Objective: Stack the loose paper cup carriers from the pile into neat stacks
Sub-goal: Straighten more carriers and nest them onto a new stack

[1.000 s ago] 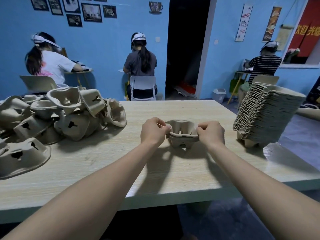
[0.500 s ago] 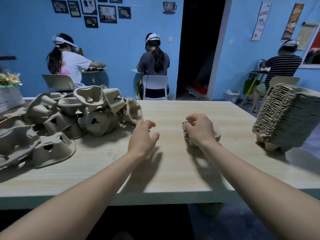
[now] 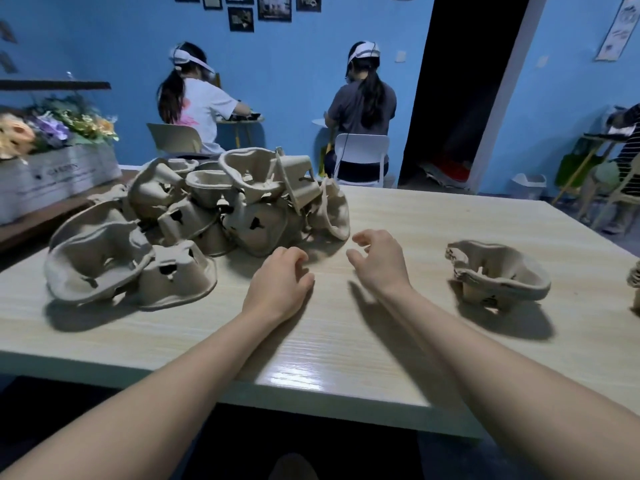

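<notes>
Both hands hover over the pale wood desk (image 3: 398,341), each grip released and holding nothing: the left hand (image 3: 278,287) with loosely curled fingers, the right hand (image 3: 379,259) with fingers spread toward the pile of loose carriers (image 3: 194,220) heaped at the desk's left. A short stack of carriers (image 3: 498,275) sits upright to the right, well apart from both hands. Beyond the pile, a white planter box (image 3: 59,178) of flowers bears faint lettering, too blurred to read.
</notes>
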Motion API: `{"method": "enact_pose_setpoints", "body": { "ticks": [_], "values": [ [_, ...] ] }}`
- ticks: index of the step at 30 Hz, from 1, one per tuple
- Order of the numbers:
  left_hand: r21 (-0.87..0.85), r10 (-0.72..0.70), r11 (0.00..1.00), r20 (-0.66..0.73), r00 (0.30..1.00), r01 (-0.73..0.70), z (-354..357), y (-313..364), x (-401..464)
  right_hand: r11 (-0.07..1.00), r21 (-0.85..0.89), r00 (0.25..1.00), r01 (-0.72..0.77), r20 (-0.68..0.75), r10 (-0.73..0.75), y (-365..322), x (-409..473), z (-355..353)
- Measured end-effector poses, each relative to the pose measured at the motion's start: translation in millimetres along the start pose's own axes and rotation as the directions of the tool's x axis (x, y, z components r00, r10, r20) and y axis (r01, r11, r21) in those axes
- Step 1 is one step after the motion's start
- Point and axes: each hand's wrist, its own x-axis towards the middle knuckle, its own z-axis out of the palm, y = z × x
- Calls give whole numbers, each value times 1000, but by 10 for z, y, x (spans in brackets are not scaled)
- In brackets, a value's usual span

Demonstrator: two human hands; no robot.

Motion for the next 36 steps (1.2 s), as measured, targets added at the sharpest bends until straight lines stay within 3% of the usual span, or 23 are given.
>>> {"method": "enact_pose_setpoints", "body": {
  "ticks": [7, 19, 28, 36],
  "values": [
    [116, 34, 993, 10, 999, -35, 60, 5, 27, 1000, 20, 1000, -2, -21, 2, -101, 303, 301],
    [151, 30, 988, 0, 1000, -29, 58, 31, 0, 999, 41, 997, -27, -68, 29, -143, 580, 525],
    [181, 50, 982, -12, 999, -47, 51, 53, -14, 1000, -20, 998, 5, -59, -6, -74, 301, 107],
    [92, 30, 995, 24, 999, -32, 32, 113, -36, 991, -116, 998, 62, -25, -65, -40, -28, -359]
  ]
}}
